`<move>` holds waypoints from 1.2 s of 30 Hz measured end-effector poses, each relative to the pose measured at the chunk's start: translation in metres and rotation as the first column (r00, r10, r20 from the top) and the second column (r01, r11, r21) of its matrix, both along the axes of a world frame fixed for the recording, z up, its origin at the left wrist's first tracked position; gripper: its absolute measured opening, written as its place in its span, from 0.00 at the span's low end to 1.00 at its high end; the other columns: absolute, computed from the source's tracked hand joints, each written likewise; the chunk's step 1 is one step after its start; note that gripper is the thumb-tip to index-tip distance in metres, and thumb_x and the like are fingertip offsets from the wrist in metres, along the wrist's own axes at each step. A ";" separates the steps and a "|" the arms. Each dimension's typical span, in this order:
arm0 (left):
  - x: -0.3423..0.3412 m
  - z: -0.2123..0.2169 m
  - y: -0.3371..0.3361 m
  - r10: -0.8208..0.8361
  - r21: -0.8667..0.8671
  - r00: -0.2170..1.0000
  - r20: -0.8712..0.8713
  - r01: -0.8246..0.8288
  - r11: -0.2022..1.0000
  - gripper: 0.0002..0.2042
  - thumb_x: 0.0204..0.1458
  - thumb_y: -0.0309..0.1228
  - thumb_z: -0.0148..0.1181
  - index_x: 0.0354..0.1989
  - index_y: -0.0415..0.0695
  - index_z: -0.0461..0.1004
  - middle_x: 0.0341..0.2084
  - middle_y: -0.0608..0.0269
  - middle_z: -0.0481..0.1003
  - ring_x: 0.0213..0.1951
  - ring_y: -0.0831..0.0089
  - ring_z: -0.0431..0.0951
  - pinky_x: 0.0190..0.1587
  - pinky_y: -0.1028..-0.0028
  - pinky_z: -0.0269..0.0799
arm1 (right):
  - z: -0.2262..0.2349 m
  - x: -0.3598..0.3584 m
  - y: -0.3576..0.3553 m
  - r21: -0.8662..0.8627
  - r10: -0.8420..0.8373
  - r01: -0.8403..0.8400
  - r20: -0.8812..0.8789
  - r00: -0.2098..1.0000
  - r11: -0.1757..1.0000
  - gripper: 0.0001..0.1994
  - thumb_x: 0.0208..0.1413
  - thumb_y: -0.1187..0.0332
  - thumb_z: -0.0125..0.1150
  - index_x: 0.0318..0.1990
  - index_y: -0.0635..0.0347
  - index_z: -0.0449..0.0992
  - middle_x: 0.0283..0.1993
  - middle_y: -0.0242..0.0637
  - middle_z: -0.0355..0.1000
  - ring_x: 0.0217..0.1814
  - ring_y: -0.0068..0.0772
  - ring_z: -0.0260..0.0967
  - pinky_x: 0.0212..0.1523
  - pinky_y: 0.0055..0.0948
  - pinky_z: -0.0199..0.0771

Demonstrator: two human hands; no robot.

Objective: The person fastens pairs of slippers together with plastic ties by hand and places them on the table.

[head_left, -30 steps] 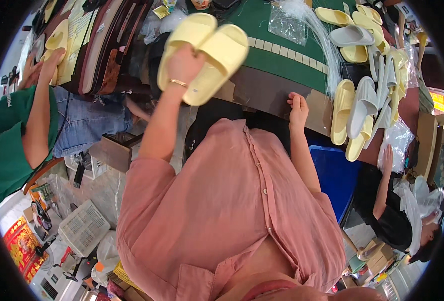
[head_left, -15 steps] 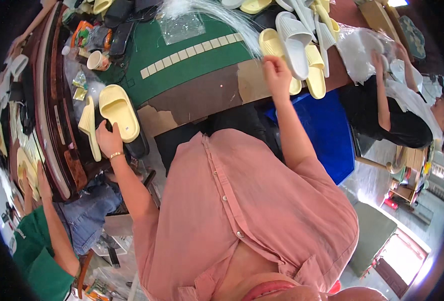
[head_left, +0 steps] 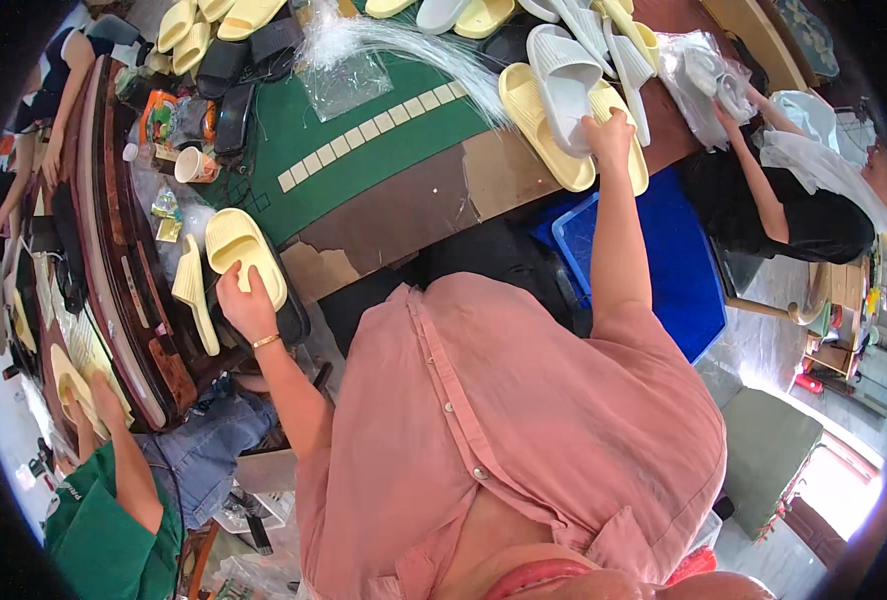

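At the left side of the table, a yellow slipper (head_left: 254, 250) lies sole down and another yellow slipper (head_left: 196, 300) stands on its side next to it. My left hand (head_left: 248, 305) is at the near edge of the flat one, thumb and finger closed about that edge. On the right, my right hand (head_left: 608, 140) reaches over another yellow slipper (head_left: 635, 165), its fingers bent down onto it. The thumb lies against the heel of a grey slipper (head_left: 566, 85), which overlaps a third yellow slipper (head_left: 573, 172). Some fingertips of each hand are hidden.
A strip of pale tiles (head_left: 363, 135) lies on the green mat (head_left: 393, 165), with clear plastic strands (head_left: 413, 45) behind it. A paper cup (head_left: 195, 165) stands left. A blue bin (head_left: 663, 270) is below the right edge. Co-workers handle slippers at both sides.
My right hand has moved right and forward onto the yellow slipper beside the grey one. My left hand stays at its slipper. The view has shifted a little.
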State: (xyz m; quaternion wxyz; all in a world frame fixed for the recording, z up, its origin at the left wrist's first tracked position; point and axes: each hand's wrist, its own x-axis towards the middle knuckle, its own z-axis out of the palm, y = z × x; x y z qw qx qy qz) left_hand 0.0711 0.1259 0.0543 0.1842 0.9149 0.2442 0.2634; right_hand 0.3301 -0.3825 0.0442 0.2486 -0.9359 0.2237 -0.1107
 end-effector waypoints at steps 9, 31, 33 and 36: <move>0.007 -0.012 -0.015 -0.060 -0.057 0.998 0.012 0.061 0.997 0.13 0.46 0.30 0.59 0.39 0.38 0.73 0.34 0.54 0.72 0.38 0.62 0.73 0.43 0.67 0.68 | 0.015 -0.013 -0.001 0.860 -0.080 0.038 0.003 0.997 0.509 0.28 0.40 0.69 0.61 0.52 0.68 0.63 0.46 0.51 0.67 0.50 0.45 0.65 0.51 0.43 0.66; 0.015 -0.017 -0.059 -0.109 -0.671 0.984 0.139 0.175 0.721 0.11 0.51 0.30 0.57 0.39 0.36 0.73 0.34 0.60 0.73 0.37 0.75 0.73 0.41 0.76 0.69 | 0.177 -0.110 0.059 0.791 0.473 -0.606 0.503 0.723 0.085 0.26 0.49 0.65 0.60 0.56 0.62 0.62 0.47 0.43 0.67 0.43 0.28 0.69 0.36 0.20 0.72; 0.022 -0.025 -0.062 -0.095 -0.768 0.986 0.134 0.164 0.619 0.12 0.53 0.31 0.55 0.43 0.38 0.72 0.36 0.63 0.73 0.38 0.77 0.72 0.40 0.79 0.68 | 0.146 -0.125 0.099 0.787 0.636 -0.597 0.383 0.670 0.156 0.28 0.47 0.61 0.62 0.55 0.63 0.64 0.47 0.41 0.68 0.43 0.25 0.68 0.42 0.23 0.68; 0.032 -0.028 -0.074 -0.034 -0.963 0.997 0.073 0.080 0.257 0.20 0.56 0.40 0.50 0.52 0.40 0.65 0.43 0.61 0.72 0.44 0.74 0.71 0.45 0.75 0.68 | 0.098 -0.117 0.132 0.793 0.825 -0.515 0.027 0.564 0.326 0.26 0.47 0.62 0.61 0.54 0.61 0.65 0.44 0.40 0.68 0.44 0.27 0.66 0.44 0.26 0.67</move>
